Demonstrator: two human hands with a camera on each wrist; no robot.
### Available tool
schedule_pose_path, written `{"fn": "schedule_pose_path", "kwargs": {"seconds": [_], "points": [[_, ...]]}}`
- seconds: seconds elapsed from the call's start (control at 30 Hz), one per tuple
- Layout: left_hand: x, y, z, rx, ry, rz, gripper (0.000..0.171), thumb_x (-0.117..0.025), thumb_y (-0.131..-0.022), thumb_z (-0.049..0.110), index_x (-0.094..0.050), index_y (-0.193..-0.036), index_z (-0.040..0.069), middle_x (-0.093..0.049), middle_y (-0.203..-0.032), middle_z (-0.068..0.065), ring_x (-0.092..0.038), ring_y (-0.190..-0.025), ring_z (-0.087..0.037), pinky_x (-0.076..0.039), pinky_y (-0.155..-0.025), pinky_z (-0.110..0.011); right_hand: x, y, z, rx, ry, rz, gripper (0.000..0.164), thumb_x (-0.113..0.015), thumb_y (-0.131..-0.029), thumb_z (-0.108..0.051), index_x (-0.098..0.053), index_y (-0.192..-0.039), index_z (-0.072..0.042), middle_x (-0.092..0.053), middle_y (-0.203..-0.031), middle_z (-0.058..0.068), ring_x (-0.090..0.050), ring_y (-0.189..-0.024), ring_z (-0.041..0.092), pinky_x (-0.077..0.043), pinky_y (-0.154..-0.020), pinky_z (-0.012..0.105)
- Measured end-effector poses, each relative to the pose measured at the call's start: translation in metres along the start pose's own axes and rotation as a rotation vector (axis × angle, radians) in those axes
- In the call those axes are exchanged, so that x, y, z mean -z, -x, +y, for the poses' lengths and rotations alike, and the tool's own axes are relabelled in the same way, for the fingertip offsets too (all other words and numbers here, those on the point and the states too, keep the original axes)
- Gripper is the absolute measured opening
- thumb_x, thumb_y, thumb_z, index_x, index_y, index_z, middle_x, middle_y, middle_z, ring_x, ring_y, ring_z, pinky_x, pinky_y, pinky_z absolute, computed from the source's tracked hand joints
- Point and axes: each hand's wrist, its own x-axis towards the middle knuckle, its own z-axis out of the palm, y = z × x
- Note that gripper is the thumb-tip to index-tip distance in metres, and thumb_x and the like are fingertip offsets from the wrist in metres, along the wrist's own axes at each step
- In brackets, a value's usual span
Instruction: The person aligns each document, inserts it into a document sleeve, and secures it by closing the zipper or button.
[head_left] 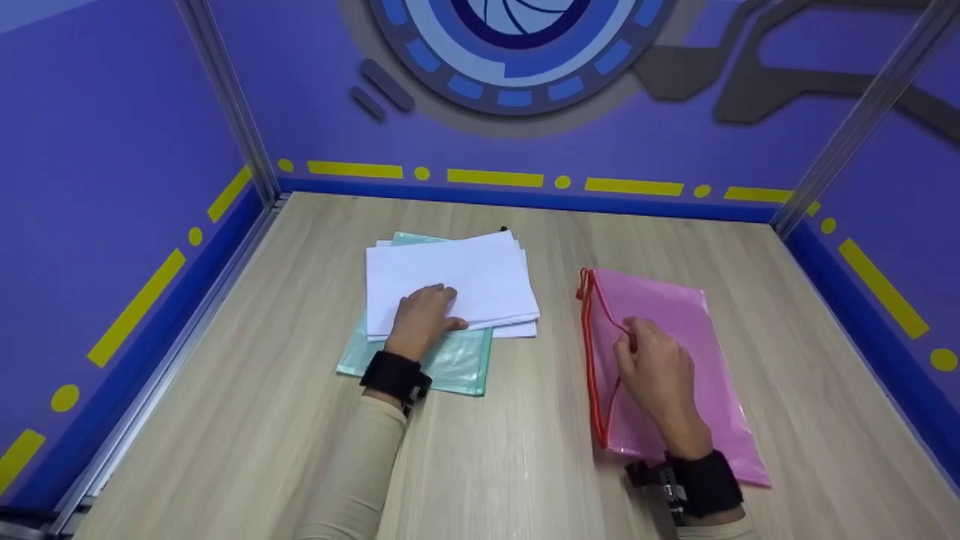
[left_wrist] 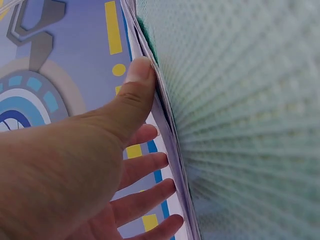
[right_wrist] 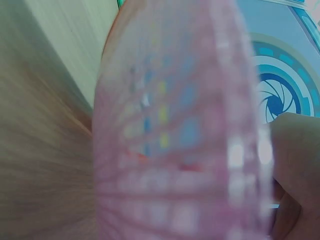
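Purple panel (head_left: pixel 90 187) with yellow dashes and dots rises along the table's left edge, ending at a metal post (head_left: pixel 232 97) by the far left corner. Left of the middle of the table (head_left: pixel 517 450), nearer its far edge than its near one, lies a teal mesh pouch (head_left: pixel 459 364). A stack of white papers (head_left: pixel 480 270) rests over it, slightly fanned, leaving teal showing mostly along the near side. A small black tip (head_left: pixel 504 229) pokes out beyond the papers' far side. The left hand (head_left: pixel 422 319) rests on the stack's near part, fingers extended against the top sheet and thumb at the paper edge; a black strap (head_left: pixel 392 373) circles its wrist above a beige sleeve (head_left: pixel 352 465). Behind, along the far edge, stands a back panel (head_left: pixel 300 90) with a large round emblem (head_left: pixel 517 97).

Toward the table's right edge, well apart from the papers, lies a pink pouch (head_left: pixel 709 375), its red-trimmed side (head_left: pixel 590 367) facing left. The right hand (head_left: pixel 660 367) pinches the pouch's upper layer with curled fingers, lifting it so the mouth gapes; a second black strap (head_left: pixel 705 484) wraps that wrist. Another panel (head_left: pixel 900 217) borders the right edge.
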Motion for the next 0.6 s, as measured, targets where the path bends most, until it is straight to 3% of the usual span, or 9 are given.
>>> {"fn": "schedule_pose_path", "kwargs": {"seconds": [0.13, 0.23, 0.3, 0.47, 0.6], "points": [[0.0009, -0.0018, -0.0001, -0.098, 0.008, 0.026, 0.035, -0.077, -0.1, 0.026, -0.071, -0.13, 0.009, -0.073, -0.122, -0.01, -0.069, -0.112, -0.027, -0.056, -0.097, -0.045, -0.0002, 0.0005, 0.0007, 0.005, 0.004, 0.001, 0.02, -0.067, -0.092, 0.001, -0.073, -0.11, 0.008, -0.071, -0.085, 0.016, -0.064, -0.064, 0.028, -0.055, -0.054, 0.049], [0.0012, -0.0048, -0.0004, -0.173, -0.013, 0.095, 0.023, -0.07, -0.104, 0.013, -0.072, -0.127, 0.008, -0.076, -0.117, -0.01, -0.072, -0.104, -0.025, -0.059, -0.09, -0.042, -0.0003, 0.0003, 0.0009, 0.008, 0.002, 0.003, 0.02, -0.067, -0.093, 0.001, -0.073, -0.11, 0.008, -0.07, -0.084, 0.016, -0.064, -0.064, 0.027, -0.054, -0.054, 0.048], [0.0012, -0.0064, -0.001, -0.2, -0.03, 0.157, 0.028, -0.065, -0.105, 0.005, -0.069, -0.132, 0.009, -0.077, -0.115, -0.011, -0.074, -0.1, -0.025, -0.06, -0.085, -0.041, -0.0004, 0.0002, 0.0011, 0.011, 0.001, 0.002, 0.02, -0.067, -0.093, 0.001, -0.073, -0.11, 0.008, -0.07, -0.084, 0.015, -0.063, -0.064, 0.027, -0.054, -0.053, 0.048], [0.0035, -0.0051, 0.0004, -0.19, -0.042, 0.239, 0.05, -0.061, -0.104, -0.005, -0.054, -0.148, 0.018, -0.07, -0.122, -0.013, -0.072, -0.095, -0.025, -0.061, -0.082, -0.04, -0.0003, 0.0008, 0.001, 0.01, 0.006, -0.01, 0.02, -0.068, -0.093, 0.0, -0.073, -0.111, 0.009, -0.07, -0.084, 0.015, -0.062, -0.062, 0.026, -0.052, -0.052, 0.046], [0.0037, -0.0031, 0.0035, -0.146, -0.023, 0.174, 0.039, -0.058, -0.105, -0.003, -0.067, -0.139, 0.014, -0.065, -0.129, -0.016, -0.07, -0.108, -0.029, -0.059, -0.093, -0.042, 0.0002, 0.0009, 0.0007, 0.003, 0.011, -0.017, 0.021, -0.068, -0.093, 0.001, -0.073, -0.112, 0.009, -0.07, -0.085, 0.016, -0.063, -0.063, 0.027, -0.053, -0.052, 0.047]]}}
